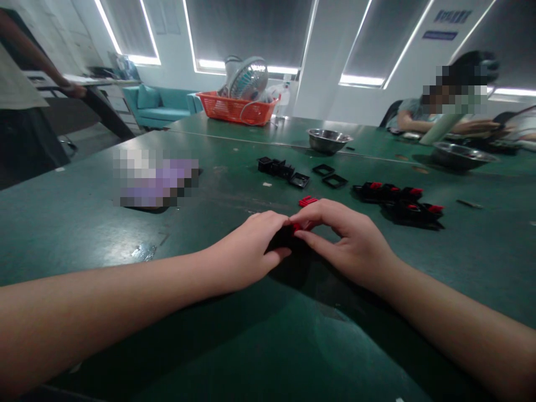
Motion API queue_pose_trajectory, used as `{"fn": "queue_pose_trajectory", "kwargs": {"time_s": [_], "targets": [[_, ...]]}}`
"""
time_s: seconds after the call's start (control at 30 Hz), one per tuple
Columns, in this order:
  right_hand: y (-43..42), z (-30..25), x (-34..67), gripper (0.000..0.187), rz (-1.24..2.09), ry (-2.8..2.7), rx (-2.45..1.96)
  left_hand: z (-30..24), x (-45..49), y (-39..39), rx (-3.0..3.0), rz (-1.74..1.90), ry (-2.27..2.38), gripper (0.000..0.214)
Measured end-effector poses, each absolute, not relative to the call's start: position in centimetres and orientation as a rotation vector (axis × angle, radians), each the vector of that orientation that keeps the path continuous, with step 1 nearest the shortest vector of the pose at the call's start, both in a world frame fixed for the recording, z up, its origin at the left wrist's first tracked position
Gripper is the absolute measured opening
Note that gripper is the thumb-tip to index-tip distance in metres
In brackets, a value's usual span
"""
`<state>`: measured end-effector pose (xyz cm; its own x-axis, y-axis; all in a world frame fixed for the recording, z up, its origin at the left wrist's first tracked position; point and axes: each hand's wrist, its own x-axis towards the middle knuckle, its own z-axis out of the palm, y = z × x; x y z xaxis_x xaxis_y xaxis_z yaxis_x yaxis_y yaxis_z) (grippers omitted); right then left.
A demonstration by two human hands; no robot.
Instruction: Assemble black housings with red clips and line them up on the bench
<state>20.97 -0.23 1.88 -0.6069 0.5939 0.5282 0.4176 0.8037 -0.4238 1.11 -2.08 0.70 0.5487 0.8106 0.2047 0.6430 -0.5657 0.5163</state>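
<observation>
Dark green matting covers the long worktable [125, 240], and both forearms lie on it, near the front edge. The left hand [247, 248] and the right hand [347, 237] meet at the middle, fingertips pinched together on a small black plastic housing with a red lever [288, 233]; most of it is hidden under the fingers. It looks light and stiff, and so small that it could slip, so I judge the black sides are the best place to hold, leaving the red lever free. Just behind the hands lies a loose red plastic clip [308, 200]. Further right is a heap of black-and-red assembled pieces [402, 204], further back some empty black square frames [299, 172]. Far off stand a steel bowl [329, 140] and an orange plastic basket [237, 108].
</observation>
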Motion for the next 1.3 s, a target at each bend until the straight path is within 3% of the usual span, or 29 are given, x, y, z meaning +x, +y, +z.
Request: {"fn": "queue_pose_trajectory", "kwargs": {"time_s": [1.3], "targets": [[-0.35, 1.99, 20.92, 0.016, 0.319, -2.322, -0.736, 0.50, 1.11, -2.08, 2.400, 0.607, 1.190, 0.031]]}}
